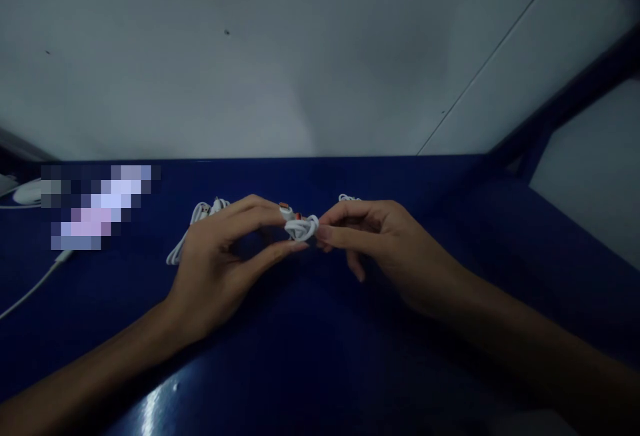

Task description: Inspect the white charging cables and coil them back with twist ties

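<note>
Between my two hands is a coiled white USB cable (302,228), its plugs with orange inside pointing up and away. My left hand (215,256) pinches the coil from the left, thumb below and fingers on the far side. On the coil's right end, the thumb and index finger of my right hand (375,229) are closed. Another bundled white cable (201,212) lies on the blue table (300,343) beyond my left hand, partly hidden by it. A further white cable (349,197) shows just behind my right hand.
At the left lies a blurred-out, glowing object (105,206) with a white cord (30,295) running from it. A white rounded device (30,191) sits at the far left edge. A pale wall panel (250,69) rises behind the table, and a blue frame bar (560,103) slants at the right.
</note>
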Demonstrator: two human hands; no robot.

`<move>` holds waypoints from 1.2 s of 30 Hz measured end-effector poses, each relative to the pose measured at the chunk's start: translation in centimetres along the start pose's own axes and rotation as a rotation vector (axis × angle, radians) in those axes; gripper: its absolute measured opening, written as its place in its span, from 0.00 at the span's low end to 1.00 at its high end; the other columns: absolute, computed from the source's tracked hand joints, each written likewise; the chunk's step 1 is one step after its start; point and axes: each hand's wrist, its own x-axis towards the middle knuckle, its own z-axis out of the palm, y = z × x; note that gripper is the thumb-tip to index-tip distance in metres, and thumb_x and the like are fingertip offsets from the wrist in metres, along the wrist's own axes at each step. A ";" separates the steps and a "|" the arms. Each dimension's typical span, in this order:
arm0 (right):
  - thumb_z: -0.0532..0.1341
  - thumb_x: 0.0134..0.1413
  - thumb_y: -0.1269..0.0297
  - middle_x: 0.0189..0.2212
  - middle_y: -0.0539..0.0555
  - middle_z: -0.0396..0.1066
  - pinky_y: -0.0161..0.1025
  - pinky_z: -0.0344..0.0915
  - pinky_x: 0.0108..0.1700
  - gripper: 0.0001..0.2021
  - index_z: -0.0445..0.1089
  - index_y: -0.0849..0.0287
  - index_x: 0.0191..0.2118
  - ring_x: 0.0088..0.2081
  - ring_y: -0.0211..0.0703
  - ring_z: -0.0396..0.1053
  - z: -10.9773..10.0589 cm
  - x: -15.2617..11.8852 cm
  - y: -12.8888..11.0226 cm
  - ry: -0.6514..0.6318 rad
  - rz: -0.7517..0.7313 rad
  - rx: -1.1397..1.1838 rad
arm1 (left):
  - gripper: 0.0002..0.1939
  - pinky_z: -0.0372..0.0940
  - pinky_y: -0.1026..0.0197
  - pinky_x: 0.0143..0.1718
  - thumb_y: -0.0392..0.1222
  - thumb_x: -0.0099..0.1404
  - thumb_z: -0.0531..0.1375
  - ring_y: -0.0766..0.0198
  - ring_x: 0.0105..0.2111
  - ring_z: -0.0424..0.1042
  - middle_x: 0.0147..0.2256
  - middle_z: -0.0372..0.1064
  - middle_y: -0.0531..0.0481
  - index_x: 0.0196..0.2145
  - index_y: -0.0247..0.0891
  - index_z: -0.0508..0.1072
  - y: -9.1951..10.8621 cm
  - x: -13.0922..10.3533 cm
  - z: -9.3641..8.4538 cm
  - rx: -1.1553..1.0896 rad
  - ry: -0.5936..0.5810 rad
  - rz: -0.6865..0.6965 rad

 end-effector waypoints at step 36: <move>0.67 0.74 0.66 0.39 0.49 0.78 0.36 0.69 0.34 0.03 0.81 0.54 0.47 0.35 0.38 0.74 -0.6 0.1 -0.8 0.028 -0.375 -0.516 | 0.08 0.77 0.57 0.51 0.43 0.80 0.66 0.58 0.45 0.83 0.45 0.84 0.47 0.50 0.47 0.86 -0.4 0.6 -0.4 -0.690 -0.430 -0.414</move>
